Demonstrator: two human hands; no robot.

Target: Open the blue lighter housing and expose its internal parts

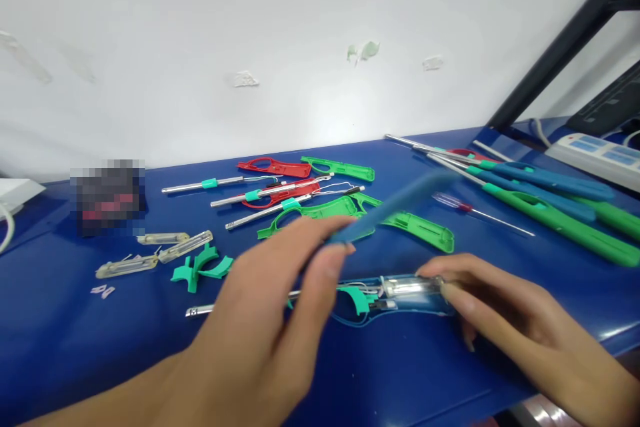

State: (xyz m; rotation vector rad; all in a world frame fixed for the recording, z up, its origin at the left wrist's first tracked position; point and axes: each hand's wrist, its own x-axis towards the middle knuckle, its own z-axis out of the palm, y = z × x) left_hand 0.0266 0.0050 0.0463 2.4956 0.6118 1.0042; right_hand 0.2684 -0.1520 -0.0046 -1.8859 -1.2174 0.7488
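Between the thumb and fingers of my left hand (285,300) is a blue half shell (390,207), tilted up and blurred at its far end. My right hand (515,313) pinches the right end of an open blue lighter body (430,303). Inside that body lie a clear fuel tank (407,285), white wires and a teal trigger (359,299). Its metal tube (199,310) sticks out at the left, partly hidden behind my left hand.
Red (275,167) and green half shells (425,230) and metal tubes lie behind my hands. Clear tanks (127,267) and teal triggers (200,267) are at left. A screwdriver (493,219), closed lighters (560,220) and a power strip (595,157) are at right.
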